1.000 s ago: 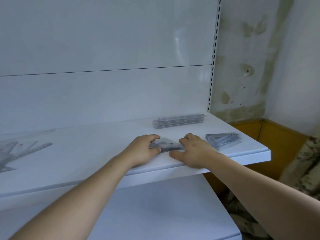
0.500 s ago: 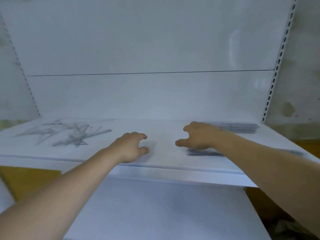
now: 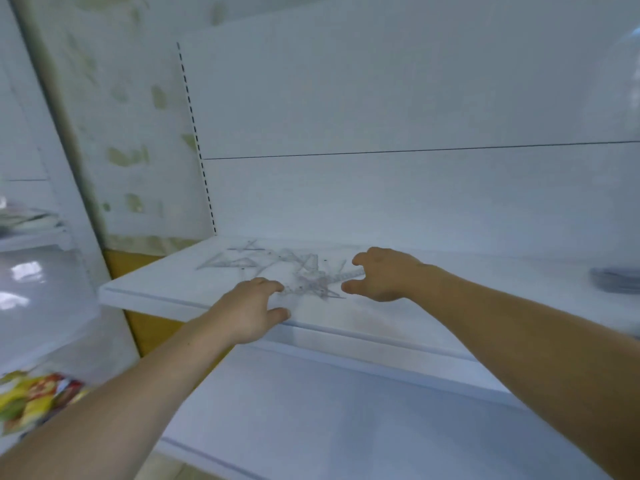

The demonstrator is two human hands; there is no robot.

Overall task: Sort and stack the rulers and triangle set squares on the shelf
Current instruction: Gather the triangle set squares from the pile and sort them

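Observation:
A loose scatter of clear plastic rulers and triangle set squares (image 3: 277,266) lies on the left part of the white shelf (image 3: 166,289). My left hand (image 3: 251,306) rests at the shelf's front edge, fingers apart, fingertips at the near side of the scatter. My right hand (image 3: 381,273) hovers over the scatter's right end, fingers spread and curved, holding nothing. At the far right edge a blurred grey stack of sorted pieces (image 3: 614,278) sits on the same shelf.
A lower white shelf (image 3: 311,410) runs beneath. The slotted upright (image 3: 195,140) marks the shelf's left end, with a stained wall beyond. Colourful packets (image 3: 34,396) lie at the lower left, and another shelf unit (image 3: 31,233) stands at the far left.
The view has swung left from the sorted stacks to the loose scatter. Both hands let go of the set-square stack and moved left with it, now at the scatter.

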